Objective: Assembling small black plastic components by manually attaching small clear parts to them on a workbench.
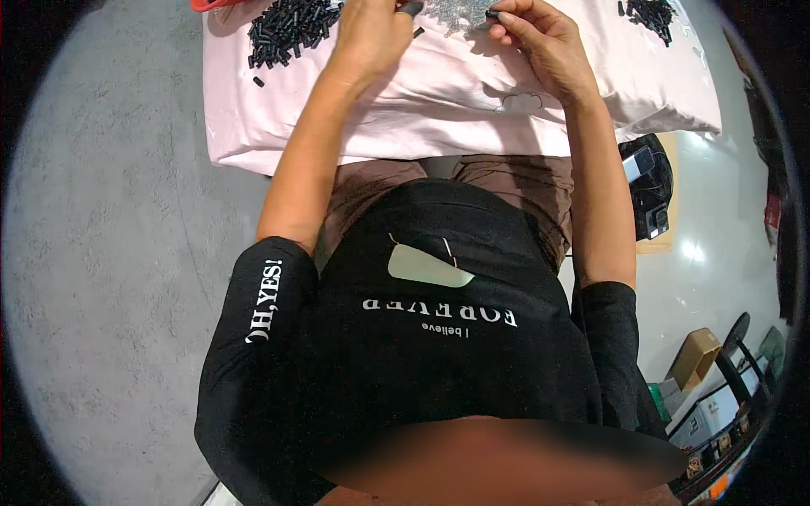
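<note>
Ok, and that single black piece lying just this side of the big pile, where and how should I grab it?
Probably pinch the single black piece across its middle, by its two long sides, coming down from above. It's short and rod-like, lies flat on the pink cloth, and sits apart from the big pile, so both sides look free.

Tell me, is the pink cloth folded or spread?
Spread: the cloth reaches wide, though wrinkled, beneath the black pieces.

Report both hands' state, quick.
Left hand: cannot be told; the picture's top edge cuts off part of it, with something dark at its fingertips.
Right hand: closed, pinching a small black piece between its fingers.
</note>
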Demonstrator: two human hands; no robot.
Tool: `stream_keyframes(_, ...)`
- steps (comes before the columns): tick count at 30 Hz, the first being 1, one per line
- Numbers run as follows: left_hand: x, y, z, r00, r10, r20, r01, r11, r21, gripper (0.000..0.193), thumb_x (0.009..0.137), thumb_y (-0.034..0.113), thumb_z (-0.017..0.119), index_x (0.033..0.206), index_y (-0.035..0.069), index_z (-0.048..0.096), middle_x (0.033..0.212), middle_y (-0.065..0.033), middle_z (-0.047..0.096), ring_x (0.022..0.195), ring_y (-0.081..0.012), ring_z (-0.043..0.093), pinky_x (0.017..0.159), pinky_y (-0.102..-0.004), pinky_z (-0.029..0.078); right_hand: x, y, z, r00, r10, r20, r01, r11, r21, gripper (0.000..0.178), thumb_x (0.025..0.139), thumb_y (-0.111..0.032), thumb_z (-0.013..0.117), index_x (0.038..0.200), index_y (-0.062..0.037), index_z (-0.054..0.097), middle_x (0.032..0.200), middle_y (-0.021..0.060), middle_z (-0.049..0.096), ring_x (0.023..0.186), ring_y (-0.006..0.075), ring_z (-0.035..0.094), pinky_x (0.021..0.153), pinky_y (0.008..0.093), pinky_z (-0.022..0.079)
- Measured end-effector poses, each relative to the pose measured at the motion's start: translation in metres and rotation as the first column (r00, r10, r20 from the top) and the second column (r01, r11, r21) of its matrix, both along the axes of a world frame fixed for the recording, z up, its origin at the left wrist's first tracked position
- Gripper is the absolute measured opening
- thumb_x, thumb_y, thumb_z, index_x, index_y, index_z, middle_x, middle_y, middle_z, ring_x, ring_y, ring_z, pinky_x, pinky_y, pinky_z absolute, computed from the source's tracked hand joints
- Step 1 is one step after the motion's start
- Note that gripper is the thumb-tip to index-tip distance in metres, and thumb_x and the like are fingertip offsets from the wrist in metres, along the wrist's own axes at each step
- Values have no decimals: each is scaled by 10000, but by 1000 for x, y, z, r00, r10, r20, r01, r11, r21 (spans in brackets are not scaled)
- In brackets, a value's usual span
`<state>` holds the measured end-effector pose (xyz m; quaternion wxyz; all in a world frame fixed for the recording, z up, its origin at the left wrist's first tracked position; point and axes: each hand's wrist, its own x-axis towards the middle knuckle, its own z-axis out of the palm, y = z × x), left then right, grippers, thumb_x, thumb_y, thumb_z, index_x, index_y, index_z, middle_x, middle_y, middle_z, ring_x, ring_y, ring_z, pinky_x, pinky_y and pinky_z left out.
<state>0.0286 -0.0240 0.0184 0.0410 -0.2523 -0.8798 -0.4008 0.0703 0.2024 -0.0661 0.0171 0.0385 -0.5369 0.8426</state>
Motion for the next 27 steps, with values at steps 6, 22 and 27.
stream_keyframes(6,-4,-19,-11,990,-98,-102,82,985,-151,150,857,18,544,926,-25,670,915,-231,671,871,-394,656,791,-459,508,-9,-3,-12,954,145,-262,-213,943,-256,82,994,-26,645,1063,11,672,849,58,702,725,105,657,691,223,553)
stream_keyframes(22,15,14,2,982,-175,72,175,985,3,281,849,-66,541,1091,-28,679,924,-184,678,855,-291,667,789,-364,522,3,-1,5,1000,9,-2,-9,1000,26,78,985,-30,660,1053,2,679,844,56,710,726,105,667,685,226,555)
stream_keyframes(27,13,20,-15,964,-173,200,117,958,262,236,880,-73,540,1072,-32,672,941,-67,691,886,-139,639,806,-283,522,-10,-6,-8,962,109,-249,-148,978,-145,76,979,-23,664,1050,1,677,842,55,711,725,105,668,692,230,560)
